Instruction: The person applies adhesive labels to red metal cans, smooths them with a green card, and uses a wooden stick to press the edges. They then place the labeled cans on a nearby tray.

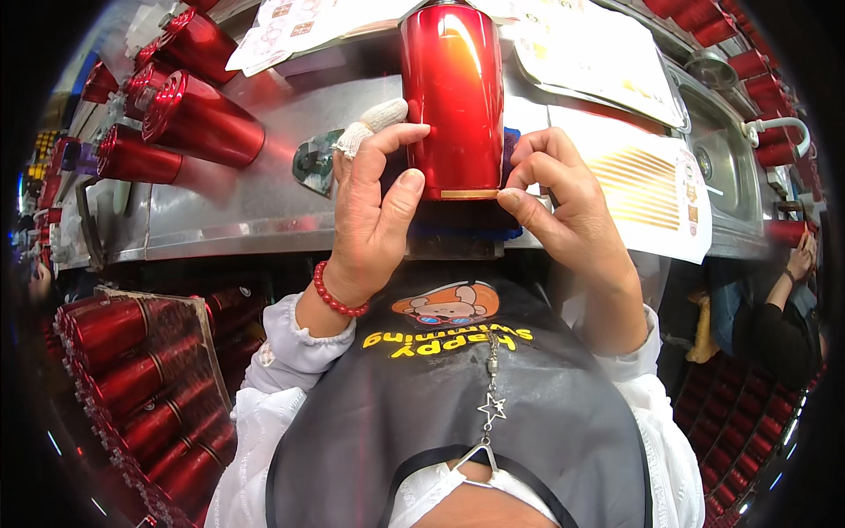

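Basically, smooth steel tabletop (255,207); near its front edge, tapered glossy red tumbler (453,106), bottom end toward us. Best we steady tumbler: left hand (370,207) curves loosely against left side, grip wide. Right hand (572,207): grip narrow, thumb and forefinger at end of thin flat gold strip (468,194); whether pinched, we cannot tell. We should keep strip level with bottom rim.

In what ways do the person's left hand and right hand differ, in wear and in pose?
The left hand has white finger coverings; the right hand shows none. A red bead bracelet circles the left wrist, while the right wrist looks bare. The left hand reaches along the red cup, whereas the right hand curls its fingers beside the gold strip's end. Both come from white sleeves.
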Action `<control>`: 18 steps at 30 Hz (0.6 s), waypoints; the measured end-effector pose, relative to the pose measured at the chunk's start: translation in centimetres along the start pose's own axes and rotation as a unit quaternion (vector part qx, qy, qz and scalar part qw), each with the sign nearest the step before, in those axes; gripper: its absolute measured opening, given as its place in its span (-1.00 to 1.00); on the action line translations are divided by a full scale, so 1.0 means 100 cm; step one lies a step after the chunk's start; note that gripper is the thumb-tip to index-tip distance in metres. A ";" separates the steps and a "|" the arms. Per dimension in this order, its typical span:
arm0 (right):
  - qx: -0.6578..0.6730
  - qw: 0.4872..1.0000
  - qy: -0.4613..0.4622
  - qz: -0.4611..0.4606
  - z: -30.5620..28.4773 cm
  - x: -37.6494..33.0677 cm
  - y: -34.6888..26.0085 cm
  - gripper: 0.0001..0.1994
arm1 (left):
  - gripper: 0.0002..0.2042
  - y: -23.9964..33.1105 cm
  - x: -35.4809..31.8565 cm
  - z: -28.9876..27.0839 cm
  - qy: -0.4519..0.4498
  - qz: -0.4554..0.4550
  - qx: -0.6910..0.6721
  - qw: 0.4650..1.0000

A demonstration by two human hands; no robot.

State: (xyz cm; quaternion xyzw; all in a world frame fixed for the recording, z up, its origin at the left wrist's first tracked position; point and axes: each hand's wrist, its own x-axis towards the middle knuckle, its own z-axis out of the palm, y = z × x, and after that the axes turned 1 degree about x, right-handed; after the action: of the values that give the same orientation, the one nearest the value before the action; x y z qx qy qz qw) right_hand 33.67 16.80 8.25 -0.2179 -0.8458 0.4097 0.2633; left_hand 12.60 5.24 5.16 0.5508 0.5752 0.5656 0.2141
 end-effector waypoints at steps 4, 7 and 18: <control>0.009 1.000 -0.002 0.004 0.001 -0.001 0.003 -0.82 | -0.60 0.003 0.000 0.005 0.011 0.012 0.018 1.000; 0.018 1.000 -0.005 0.012 0.000 -0.001 0.003 -0.83 | -0.53 0.002 0.000 0.008 0.006 0.011 0.034 0.999; 0.046 0.999 -0.028 0.001 0.001 0.002 0.012 -0.84 | -0.45 -0.002 0.002 0.004 -0.034 0.023 0.056 0.998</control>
State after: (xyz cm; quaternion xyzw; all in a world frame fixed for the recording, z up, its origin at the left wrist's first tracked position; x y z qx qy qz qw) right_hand 33.67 17.58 7.27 -0.1951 -0.8328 0.4542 0.2492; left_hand 12.80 5.58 4.96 0.5936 0.5857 0.5182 0.1898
